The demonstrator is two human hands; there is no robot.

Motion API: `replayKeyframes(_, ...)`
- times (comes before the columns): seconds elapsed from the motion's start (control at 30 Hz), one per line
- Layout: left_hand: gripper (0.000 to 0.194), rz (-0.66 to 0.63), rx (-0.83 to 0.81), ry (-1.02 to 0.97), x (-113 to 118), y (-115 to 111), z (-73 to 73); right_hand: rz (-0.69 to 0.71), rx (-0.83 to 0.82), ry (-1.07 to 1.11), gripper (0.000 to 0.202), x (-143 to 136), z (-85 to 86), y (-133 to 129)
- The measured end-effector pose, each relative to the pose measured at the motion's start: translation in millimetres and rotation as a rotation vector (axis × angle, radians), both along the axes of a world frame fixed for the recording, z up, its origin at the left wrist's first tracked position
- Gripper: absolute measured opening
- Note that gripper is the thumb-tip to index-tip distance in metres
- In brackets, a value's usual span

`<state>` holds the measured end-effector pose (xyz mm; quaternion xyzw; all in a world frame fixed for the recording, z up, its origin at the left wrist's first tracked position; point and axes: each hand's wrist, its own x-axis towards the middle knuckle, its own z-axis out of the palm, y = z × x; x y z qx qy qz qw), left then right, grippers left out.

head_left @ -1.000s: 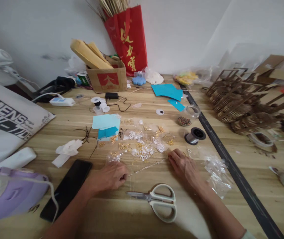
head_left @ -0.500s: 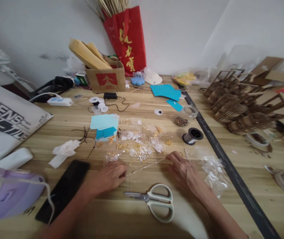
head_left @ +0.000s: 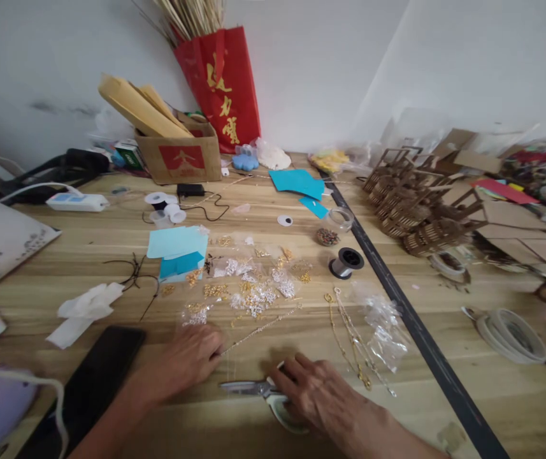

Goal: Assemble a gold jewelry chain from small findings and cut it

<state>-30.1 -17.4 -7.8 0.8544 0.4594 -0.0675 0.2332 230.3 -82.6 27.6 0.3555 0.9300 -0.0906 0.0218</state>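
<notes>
A thin beaded chain point(head_left: 264, 329) lies slantwise on the wooden table, its near end at the fingertips of my left hand point(head_left: 196, 352). Those fingers are closed in a pinch on it. My right hand point(head_left: 313, 390) is over the pale-handled scissors point(head_left: 246, 387), fingers curled about the handles and hiding most of them. The blades point left, below my left hand. Beyond the chain are small bags and loose heaps of gold and silver beads point(head_left: 259, 298). Several finished-looking chains point(head_left: 344, 325) with clasps lie to the right.
Right of the chains are crumpled clear bags point(head_left: 385, 328) and a wire spool point(head_left: 346, 262). A black phone point(head_left: 95, 382) and white tissue point(head_left: 86, 309) lie left. Blue cards point(head_left: 177, 243), a bead jar point(head_left: 327, 236) and small brown wooden baskets point(head_left: 420, 210) stand farther back.
My right hand has let go of the chain's far end and come down and left onto the scissors. The left hand keeps its pinch. The view has swung right.
</notes>
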Motion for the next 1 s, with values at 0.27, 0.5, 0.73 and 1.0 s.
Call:
replayKeyframes(0.27,0.013,-0.048,-0.001,-0.016,-7.1,-1.0,-7.5,0.014,-0.158,-0.034,0.045,6.2,5.2,-1.7)
replayKeyframes(0.5,0.012,-0.058,0.039,-0.098,-15.3,-9.4,-16.2,0.019,-0.203,0.009,0.031,5.0,8.4,-3.5)
replayKeyframes(0.73,0.011,-0.061,0.002,-0.118,-14.7,-11.2,-12.6,0.01,-0.134,0.024,0.033,3.8,6.2,-6.2)
replayKeyframes(1.0,0.032,-0.003,0.129,-0.21,15.8,1.1,17.5,-0.131,-0.161,-0.012,0.037,11.5,6.2,-10.4)
